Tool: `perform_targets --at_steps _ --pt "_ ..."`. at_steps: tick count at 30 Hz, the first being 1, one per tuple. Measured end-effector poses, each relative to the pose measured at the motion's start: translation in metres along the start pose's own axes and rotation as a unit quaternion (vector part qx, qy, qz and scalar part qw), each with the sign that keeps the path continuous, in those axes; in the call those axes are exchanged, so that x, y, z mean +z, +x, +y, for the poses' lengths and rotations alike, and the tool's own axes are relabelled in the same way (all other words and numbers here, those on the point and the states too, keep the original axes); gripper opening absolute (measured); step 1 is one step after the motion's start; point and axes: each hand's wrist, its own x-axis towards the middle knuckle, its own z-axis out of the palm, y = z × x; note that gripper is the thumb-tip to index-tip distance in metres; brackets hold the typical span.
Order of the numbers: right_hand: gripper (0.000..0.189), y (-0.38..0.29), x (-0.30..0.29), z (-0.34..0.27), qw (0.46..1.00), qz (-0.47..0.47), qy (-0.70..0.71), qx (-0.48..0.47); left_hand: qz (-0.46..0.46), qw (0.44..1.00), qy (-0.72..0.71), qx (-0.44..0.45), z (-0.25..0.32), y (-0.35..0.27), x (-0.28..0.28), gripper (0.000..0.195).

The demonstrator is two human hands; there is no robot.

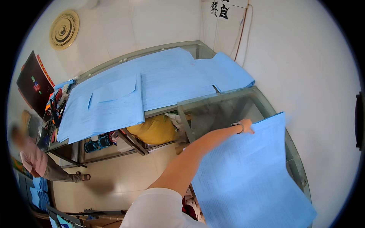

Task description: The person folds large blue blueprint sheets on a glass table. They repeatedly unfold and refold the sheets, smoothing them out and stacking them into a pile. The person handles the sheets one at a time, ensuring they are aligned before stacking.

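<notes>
My left hand (245, 124), with a metal-banded watch or bracelet (237, 124) at the wrist, reaches out over a glass-topped table (225, 111). Its fingers grip the far edge of a stack of large blue sheets (242, 173) at its left corner. Fine faint print covers these sheets, and their right side bends up in a curve. My right hand is out of view. Beyond, a long glass-topped table (196, 47) carries more wide blue sheets (174, 82), with a folded-over blue sheet (233, 72) at its right end.
A person (35, 159) stands at the left, beside tools and clutter (57, 105) on the table's end. Under the long table sit a yellow sack (154, 129) and a blue-black hoverboard (98, 143). Folded blue stacks (40, 193) lie lower left. White wall (319, 94) borders the right.
</notes>
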Motion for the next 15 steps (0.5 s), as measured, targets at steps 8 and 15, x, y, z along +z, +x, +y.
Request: perform_targets --at_steps 8,15 --pt "0.04 0.016 0.064 0.1 0.954 -0.171 0.088 0.232 -0.143 0.979 0.009 -0.146 -0.061 0.036 0.056 0.069" --pt "0.046 -0.095 0.075 0.21 0.892 -0.112 0.378 0.222 -0.29 0.914 -0.192 -0.209 -0.135 -0.036 0.03 0.032"
